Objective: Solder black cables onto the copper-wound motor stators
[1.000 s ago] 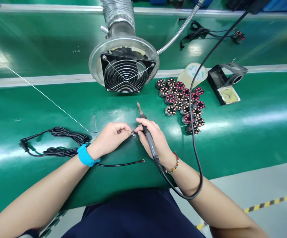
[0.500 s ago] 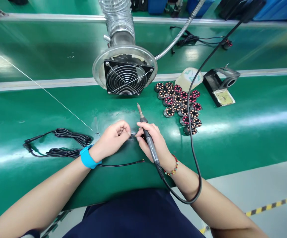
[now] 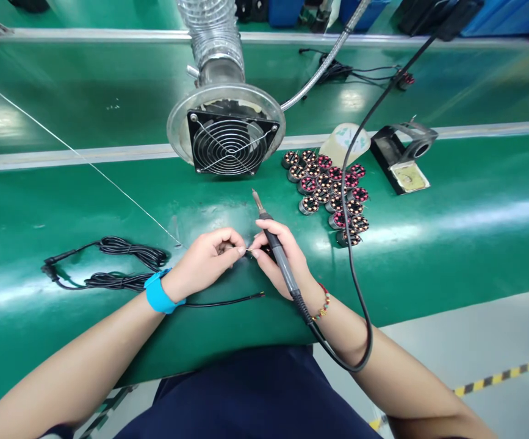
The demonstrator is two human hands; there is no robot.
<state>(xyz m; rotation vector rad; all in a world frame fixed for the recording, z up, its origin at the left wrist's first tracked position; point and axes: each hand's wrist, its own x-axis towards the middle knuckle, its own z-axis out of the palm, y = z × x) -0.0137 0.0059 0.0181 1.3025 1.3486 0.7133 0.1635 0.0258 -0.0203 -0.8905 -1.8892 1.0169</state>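
My right hand (image 3: 294,253) is closed around a soldering iron (image 3: 284,263), whose bare tip points up and away from me. Its thumb and forefinger also meet at a thin wire end (image 3: 248,250). Opposite, my left hand (image 3: 207,255) pinches the same small wire end, with its fingertips nearly touching the right ones. Most of that wire is hidden by the fingers. Coiled black cable (image 3: 131,248) lies left of my left hand, and a black cable end (image 3: 227,303) with bared tips runs out below the wrist.
A fume-extraction fan (image 3: 231,146) hangs just beyond my hands. Several small round motor stators (image 3: 323,182) stand to the right, near an iron stand (image 3: 404,152) with a sponge. The iron's cord (image 3: 351,262) loops past my right forearm. A thin solder-like strand (image 3: 72,148) slants in from the left.
My hands have drawn slightly closer at the wire end, and the dark piece between them is now mostly covered. The iron stays in my right hand. The whole view has shifted a little.
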